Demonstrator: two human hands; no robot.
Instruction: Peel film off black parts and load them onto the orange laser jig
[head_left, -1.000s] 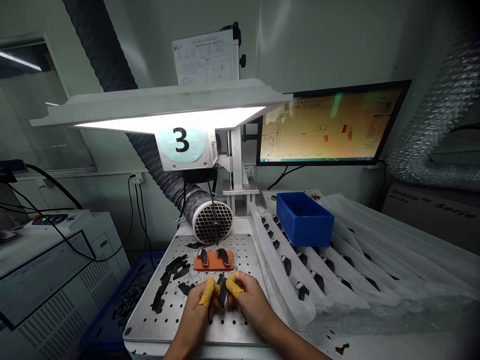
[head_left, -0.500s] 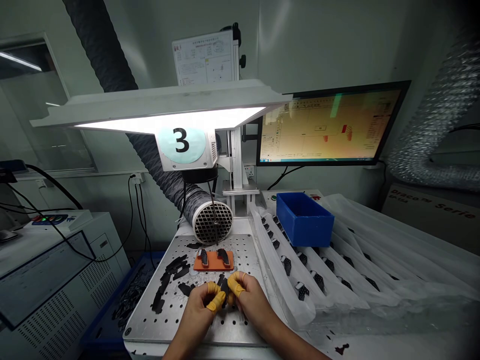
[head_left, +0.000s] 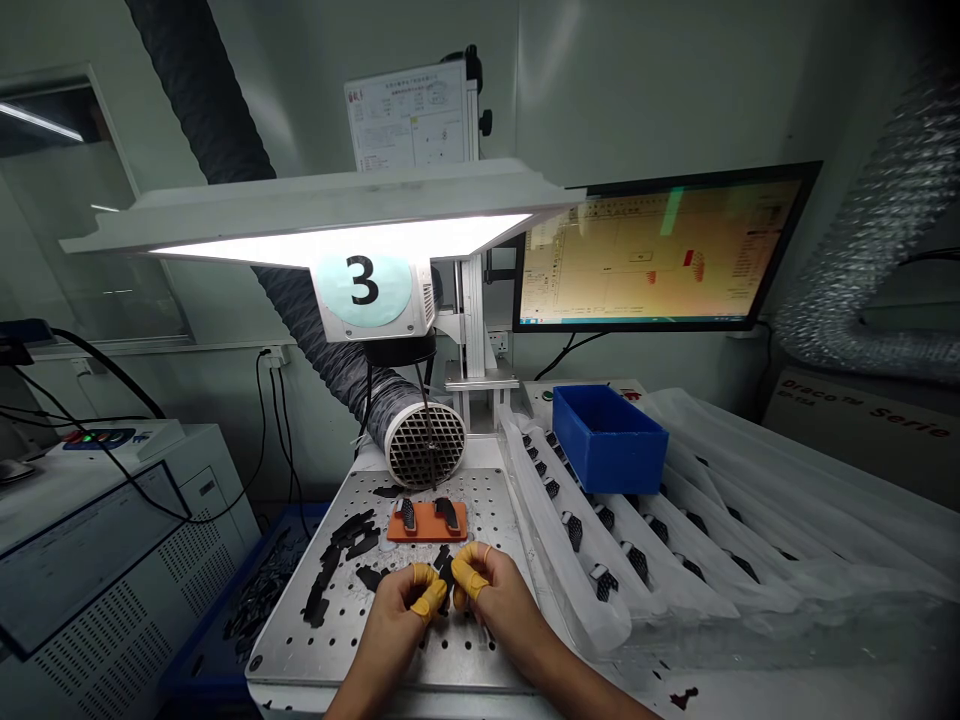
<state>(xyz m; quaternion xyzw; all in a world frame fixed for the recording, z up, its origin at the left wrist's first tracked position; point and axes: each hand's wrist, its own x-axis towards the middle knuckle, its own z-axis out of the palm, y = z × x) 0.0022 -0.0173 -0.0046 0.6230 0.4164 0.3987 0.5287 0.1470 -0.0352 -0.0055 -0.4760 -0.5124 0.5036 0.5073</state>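
A small dark part (head_left: 445, 572) is between my two hands, low over the perforated metal plate (head_left: 480, 640). My left hand (head_left: 405, 606), with yellow finger cots on thumb and fingers, pinches its left side. Against its right side, my right hand (head_left: 491, 592) has its yellow-covered thumb and fingertips closed. The fingers hide much of the part. Just beyond them lies an orange block (head_left: 427, 535) with two curved black parts on it, the left one (head_left: 407, 514) textured and the right one (head_left: 448, 514) darker.
Thin black scraps (head_left: 330, 570) lie on the plate's left. Behind stands a round duct mouth (head_left: 426, 446), and a lit panel (head_left: 337, 240) hangs above. To the right, a blue bin (head_left: 611, 445) sits on white foam sheeting (head_left: 600, 610) with rows of patterned black parts (head_left: 572, 530).
Both hands have shifted very slightly, with the fingertips turning a little around the small dark part. Nothing else has visibly moved.
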